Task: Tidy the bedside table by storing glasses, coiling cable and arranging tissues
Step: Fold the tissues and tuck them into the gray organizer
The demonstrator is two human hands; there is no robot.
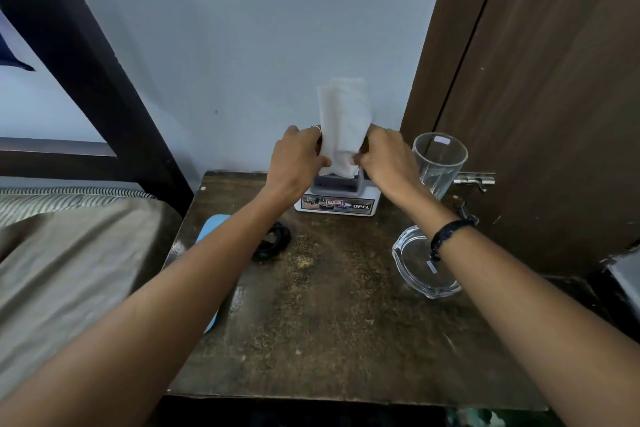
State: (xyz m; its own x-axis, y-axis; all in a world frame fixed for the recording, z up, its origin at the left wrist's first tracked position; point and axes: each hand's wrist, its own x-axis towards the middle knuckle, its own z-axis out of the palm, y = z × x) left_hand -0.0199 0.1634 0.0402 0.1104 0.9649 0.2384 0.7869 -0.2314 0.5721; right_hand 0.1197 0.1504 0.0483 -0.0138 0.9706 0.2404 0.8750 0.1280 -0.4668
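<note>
From the head view, both my hands are at the back of the dark wooden bench point(329, 305), close to the wall. My left hand point(298, 159) holds the left side of the white tissue point(343, 121), with the fingers curled around its lower part. My right hand point(384, 159) pinches the right side of the same tissue, fingers bent. The tissue stands upright out of a grey holder point(337, 184), which sits on a white base with stickers point(337, 206).

A black coiled cable point(273, 243) lies on the bench under my left forearm. Beside it, at the left edge, lies a light blue case point(213, 229), partly hidden by my arm. At the right, a tall clear drinking glass point(440, 163) stands near the door point(554, 97). In front of it there is a clear glass dish point(422, 267), partly behind my right wrist.
</note>
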